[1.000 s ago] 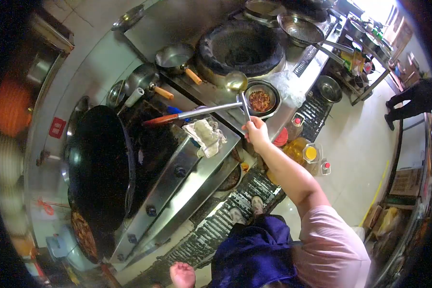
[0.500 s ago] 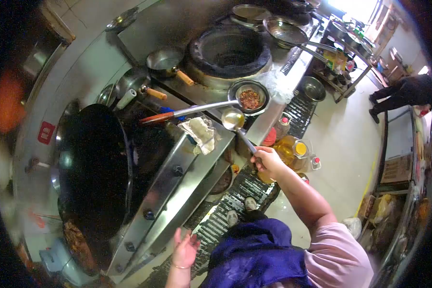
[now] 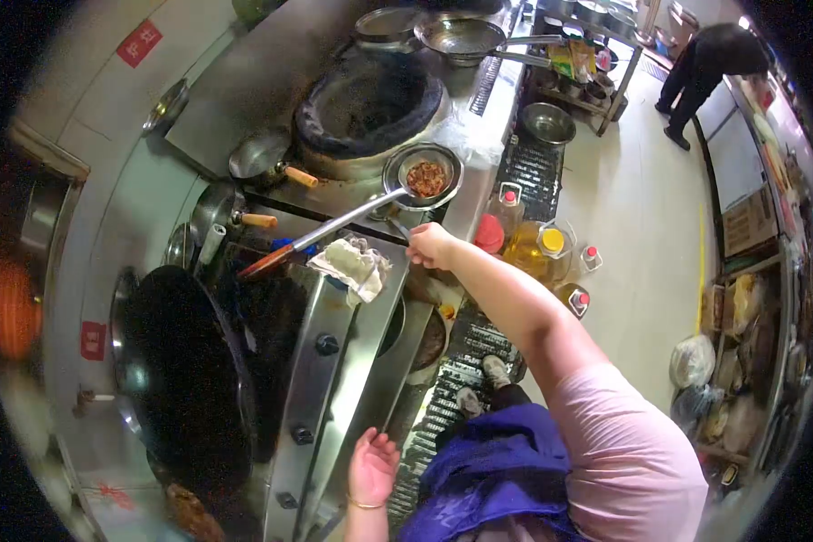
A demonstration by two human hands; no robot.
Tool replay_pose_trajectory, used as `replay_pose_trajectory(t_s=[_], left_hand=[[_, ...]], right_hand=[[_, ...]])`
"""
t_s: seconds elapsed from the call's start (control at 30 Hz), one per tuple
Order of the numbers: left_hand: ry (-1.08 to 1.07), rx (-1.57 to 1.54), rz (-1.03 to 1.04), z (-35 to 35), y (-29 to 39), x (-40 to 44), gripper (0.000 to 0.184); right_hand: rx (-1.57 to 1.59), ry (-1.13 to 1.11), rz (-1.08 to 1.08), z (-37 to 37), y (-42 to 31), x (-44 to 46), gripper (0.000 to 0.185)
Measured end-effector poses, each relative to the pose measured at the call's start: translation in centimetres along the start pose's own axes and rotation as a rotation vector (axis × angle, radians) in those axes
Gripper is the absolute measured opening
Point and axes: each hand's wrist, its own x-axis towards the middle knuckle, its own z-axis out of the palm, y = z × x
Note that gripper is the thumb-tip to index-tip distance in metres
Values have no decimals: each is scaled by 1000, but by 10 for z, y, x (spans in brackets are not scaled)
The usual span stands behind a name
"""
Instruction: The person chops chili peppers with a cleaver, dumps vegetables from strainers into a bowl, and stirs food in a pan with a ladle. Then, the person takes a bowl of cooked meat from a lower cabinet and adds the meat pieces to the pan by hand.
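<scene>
My right hand point(image 3: 431, 247) grips the metal handle of a ladle point(image 3: 382, 213), whose bowl lies low at the counter, partly hidden under a long-handled utensil point(image 3: 343, 219). That utensil has a wooden grip and reaches to a metal bowl point(image 3: 396, 167) of reddish-brown food bits point(image 3: 426, 179). A crumpled cloth point(image 3: 352, 267) rests on the stove edge left of my right hand. My left hand point(image 3: 373, 466), with a bracelet at the wrist, hangs in front of the stove, palm up, fingers apart, holding nothing. The large black wok point(image 3: 181, 370) is further left.
A round burner point(image 3: 368, 101) is behind the food bowl, with small pans point(image 3: 260, 154) to its left. Oil bottles point(image 3: 538, 250) stand on the floor to the right. Another person in dark clothes point(image 3: 715, 63) bends at the far right. Shelves point(image 3: 741, 271) line the right side.
My right hand has drawn the ladle from over the food bowl toward the stove front, where it sits lower. My left hand has risen into fuller view. The camera view has turned.
</scene>
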Motion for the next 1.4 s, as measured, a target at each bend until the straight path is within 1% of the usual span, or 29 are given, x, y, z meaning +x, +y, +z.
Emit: replay_pose_trajectory(t_s=[0.07,0.1,0.13,0.2,0.3,0.33,0.37,0.4,0.47,0.53,0.57,0.67,0.7,0.8,0.83,0.93,0.97,1.0,1.07,1.1,1.2,1.3,1.4], left_hand=[[-42,-76,-36,-11,-7,-6,27],[8,-50,-47,-15,-11,-9,22],[34,-60,-55,-20,-13,-10,20],[93,-60,-76,-26,-16,-13,21],[87,-82,11,-28,-13,-12,32],[88,-87,45,-28,-11,-12,37],[67,-77,99,-26,-8,-13,33],[88,-82,104,-22,-5,-14,31],[124,-91,115,-9,4,-18,30],[153,-137,88,-7,8,-25,26],[169,-157,72,-9,9,-28,25],[270,-78,85,-23,5,-36,23],[326,-128,64,-27,3,-38,20],[249,-219,63,-44,-8,-44,19],[246,-227,57,-46,-9,-44,20],[250,-239,32,-53,-9,-42,21],[254,-238,12,-56,-7,-38,21],[257,-236,-8,-58,-5,-36,22],[202,-245,16,-53,0,-33,23],[173,-251,26,-47,2,-31,23],[157,-187,13,-22,15,-28,14],[172,-157,-18,-22,17,-13,14],[126,-116,-71,-20,20,-2,15]], right_hand=[[-250,139,-82,4,10,-3,17],[-445,168,-60,0,16,-7,24],[-926,365,-318,-7,39,1,27],[-1117,486,-217,-2,21,-32,28],[-1131,578,-590,8,17,-40,29],[-1000,485,-567,23,7,-42,31],[-739,371,-550,39,4,-32,32],[-479,258,-522,55,-2,-22,34],[-264,163,-418,93,-23,-9,44],[-437,229,-432,124,-43,5,56],[-441,208,-405,132,-49,13,66],[-407,210,-289,150,-67,23,69],[-489,176,-200,149,-71,22,70],[-410,208,-132,152,-75,31,71],[-312,328,-141,158,-73,35,68],[-175,392,-68,161,-63,39,63],[-182,408,-69,163,-63,26,55],[-224,415,-122,160,-58,9,54],[-113,508,-168,156,-45,-11,63],[140,460,-293,152,-12,29,76],[633,406,-85,130,-21,-43,68],[1023,193,11,103,5,-70,35],[779,184,-93,82,23,-106,24]])
